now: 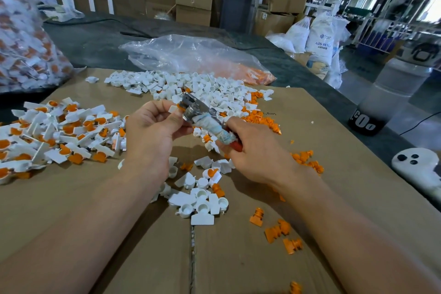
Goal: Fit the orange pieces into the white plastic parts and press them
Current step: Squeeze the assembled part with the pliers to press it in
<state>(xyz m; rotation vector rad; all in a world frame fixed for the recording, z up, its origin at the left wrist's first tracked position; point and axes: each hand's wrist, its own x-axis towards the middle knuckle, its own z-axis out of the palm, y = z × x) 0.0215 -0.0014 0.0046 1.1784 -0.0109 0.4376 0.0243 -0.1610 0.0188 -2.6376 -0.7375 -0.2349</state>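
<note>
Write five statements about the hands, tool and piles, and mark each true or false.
1. The right hand grips the tool by its wrapped handle. True.
2. The left hand holds nothing. False: it pinches a white part at the tool's metal head.
3. The assembled pile, white with orange fitted, lies to the person's left. True.
4. The parts lie on bare metal. False: they lie on cardboard.
5. A clear bag lies beyond the white pile. True.
</note>
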